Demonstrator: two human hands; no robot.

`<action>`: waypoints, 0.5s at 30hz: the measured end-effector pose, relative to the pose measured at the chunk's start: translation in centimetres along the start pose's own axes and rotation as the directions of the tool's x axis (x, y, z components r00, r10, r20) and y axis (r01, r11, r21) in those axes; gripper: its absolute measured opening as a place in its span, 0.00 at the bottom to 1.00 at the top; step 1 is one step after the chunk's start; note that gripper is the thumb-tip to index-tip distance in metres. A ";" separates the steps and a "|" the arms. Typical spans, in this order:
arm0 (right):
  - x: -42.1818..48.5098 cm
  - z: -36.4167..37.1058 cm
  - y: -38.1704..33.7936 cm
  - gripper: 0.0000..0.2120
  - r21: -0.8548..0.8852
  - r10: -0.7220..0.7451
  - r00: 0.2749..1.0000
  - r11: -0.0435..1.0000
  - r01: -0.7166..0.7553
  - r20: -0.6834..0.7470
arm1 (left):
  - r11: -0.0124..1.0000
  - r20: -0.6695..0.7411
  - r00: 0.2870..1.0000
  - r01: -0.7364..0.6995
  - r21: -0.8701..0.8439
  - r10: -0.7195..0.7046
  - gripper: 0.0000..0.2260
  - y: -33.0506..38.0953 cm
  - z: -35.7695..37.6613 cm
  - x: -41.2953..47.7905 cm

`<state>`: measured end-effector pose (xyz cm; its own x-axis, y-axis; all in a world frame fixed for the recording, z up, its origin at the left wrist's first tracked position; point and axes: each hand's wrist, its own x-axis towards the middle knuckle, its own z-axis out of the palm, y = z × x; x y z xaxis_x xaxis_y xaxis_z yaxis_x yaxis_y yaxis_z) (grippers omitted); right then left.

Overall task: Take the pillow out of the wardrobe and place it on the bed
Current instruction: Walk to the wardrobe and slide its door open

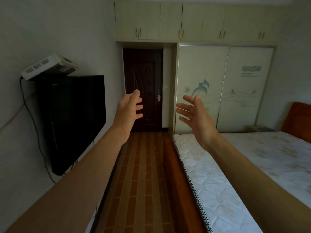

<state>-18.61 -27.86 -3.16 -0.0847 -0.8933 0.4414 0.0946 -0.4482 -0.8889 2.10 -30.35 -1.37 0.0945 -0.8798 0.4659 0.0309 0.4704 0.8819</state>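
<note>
Both my hands are up in front of me with nothing in them: the left hand (pixel 129 110) has its fingers (pixel 138 107) loosely spread and a little curled, and the right hand (pixel 196 115) is palm-in with its fingers (pixel 182 111) fanned wide. The pillow is nowhere in sight — I take it to be inside the wardrobe (pixel 225 88), whose two sliding doors with the dolphin picture are both shut, so I can't say which half holds it.

The step in hand, as I judge it, is getting across to that wardrobe and sliding a door aside. I'd walk the strip of wooden floor (pixel 143 165) between wall and bed (pixel 235 165), set my fingertips flat against a door's edge near the middle seam, and push sideways evenly rather than tug at one corner — a sliding panel may bind if it is skewed. Once it is open, two hands under the pillow should serve better than a pinch.

The aisle is narrow. The television (pixel 74 121) juts from the left wall with a cable hanging below it, and a box (pixel 50 66) sits tilted on its top, so I'd keep my left elbow tucked in. The mattress corner crowds my right side. The dark door (pixel 143 89) at the end is shut and beside the wardrobe, not in front of it. The mattress top looks bare, so the pillow could go down anywhere on it.
</note>
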 end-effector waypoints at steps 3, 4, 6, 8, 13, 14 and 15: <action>3.9 -0.8 1.6 0.26 -0.004 -0.018 1.000 1.000 0.018 -0.004 | 1.000 -0.009 1.000 0.008 -0.006 -0.008 0.22 -1.9 0.6 3.8; 5.4 -1.1 2.1 0.26 -0.003 -0.024 1.000 1.000 0.024 -0.013 | 1.000 -0.008 1.000 0.006 -0.005 -0.006 0.22 -2.6 0.9 5.3; 8.5 -1.8 3.2 0.26 -0.008 -0.029 0.999 1.000 0.028 -0.027 | 1.000 -0.011 1.000 0.004 -0.003 -0.004 0.22 -4.1 1.6 8.2; 11.2 -2.3 4.4 0.26 -0.015 -0.033 0.999 0.999 0.033 -0.028 | 1.000 -0.009 1.000 0.003 0.004 -0.003 0.22 -5.5 2.3 10.8; 18.6 -3.8 6.7 0.26 -0.019 -0.035 0.999 0.999 0.034 -0.023 | 1.000 -0.042 0.999 0.008 0.023 -0.007 0.22 -9.0 3.7 17.5; 19.9 -4.0 7.2 0.26 -0.014 -0.035 0.999 0.999 0.034 -0.021 | 1.000 -0.049 0.999 0.009 0.030 -0.008 0.23 -9.7 3.8 18.7; 21.1 -4.2 7.7 0.26 -0.008 -0.033 0.999 0.999 0.033 -0.019 | 0.999 -0.051 0.999 0.011 0.036 -0.009 0.23 -10.3 3.8 19.9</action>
<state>-23.84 -50.01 -1.26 -0.1070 -0.8770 0.4684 0.0839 -0.4774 -0.8747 -0.15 -52.92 -0.91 0.1447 -0.8793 0.4538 -0.0041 0.4581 0.8889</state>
